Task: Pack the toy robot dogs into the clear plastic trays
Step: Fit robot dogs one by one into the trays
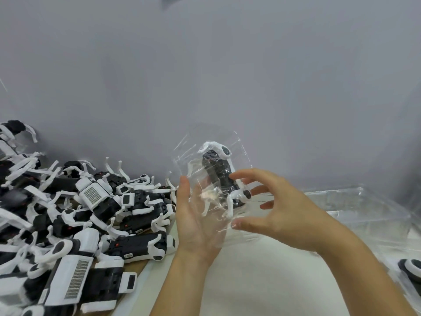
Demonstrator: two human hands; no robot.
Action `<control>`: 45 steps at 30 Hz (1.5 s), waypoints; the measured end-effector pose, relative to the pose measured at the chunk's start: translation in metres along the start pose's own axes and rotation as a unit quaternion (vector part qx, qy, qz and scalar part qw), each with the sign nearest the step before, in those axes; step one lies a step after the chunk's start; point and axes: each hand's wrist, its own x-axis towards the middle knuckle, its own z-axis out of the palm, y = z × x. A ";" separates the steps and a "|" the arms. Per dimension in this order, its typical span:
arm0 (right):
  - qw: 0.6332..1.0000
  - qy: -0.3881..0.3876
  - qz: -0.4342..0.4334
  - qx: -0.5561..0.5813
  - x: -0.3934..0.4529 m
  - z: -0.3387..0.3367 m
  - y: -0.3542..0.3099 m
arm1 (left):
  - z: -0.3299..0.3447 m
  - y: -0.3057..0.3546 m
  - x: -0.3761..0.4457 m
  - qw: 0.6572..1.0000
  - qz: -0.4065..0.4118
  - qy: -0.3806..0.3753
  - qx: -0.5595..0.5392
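Observation:
A clear plastic tray is held up in front of the wall with a black-and-white toy robot dog inside it. The dog stands on end, white legs toward the top and bottom. My left hand lies flat against the tray's left and back side, fingers straight and partly seen through the plastic. My right hand reaches in from the right with spread, curved fingers. Its index tip touches the dog's body through the tray and its thumb presses the tray's lower edge.
A big pile of loose toy robot dogs covers the table on the left. A stack of clear trays lies on the right, with another dog at the right edge. White tabletop lies below my hands, a grey wall behind.

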 end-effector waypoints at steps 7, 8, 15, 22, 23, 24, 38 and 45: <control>0.997 0.025 -0.026 -0.065 0.005 0.013 0.004 | 0.001 -0.002 0.003 0.997 0.030 0.036 0.067; 0.997 0.030 -0.029 -0.069 0.005 0.014 0.005 | 0.002 -0.002 0.003 0.996 0.035 0.036 0.078; 0.997 0.050 -0.022 -0.053 0.004 0.010 0.012 | -0.001 0.000 0.003 0.985 0.070 0.033 0.152; 0.999 0.021 0.022 -0.029 0.001 0.003 0.016 | -0.004 0.009 0.004 0.967 0.084 0.051 0.236; 0.999 0.022 0.030 -0.028 0.000 -0.002 0.019 | -0.005 0.012 0.004 0.955 0.090 0.054 0.277; 0.998 0.032 0.034 -0.029 -0.001 -0.007 0.021 | -0.006 0.015 0.004 0.941 0.098 0.054 0.320; 0.965 0.259 0.030 0.008 0.005 -0.029 0.028 | 0.002 0.021 -0.004 0.579 -0.017 -0.084 0.811; 0.975 0.218 0.026 0.023 0.004 -0.018 0.021 | 0.007 0.010 -0.006 0.573 -0.049 -0.094 0.813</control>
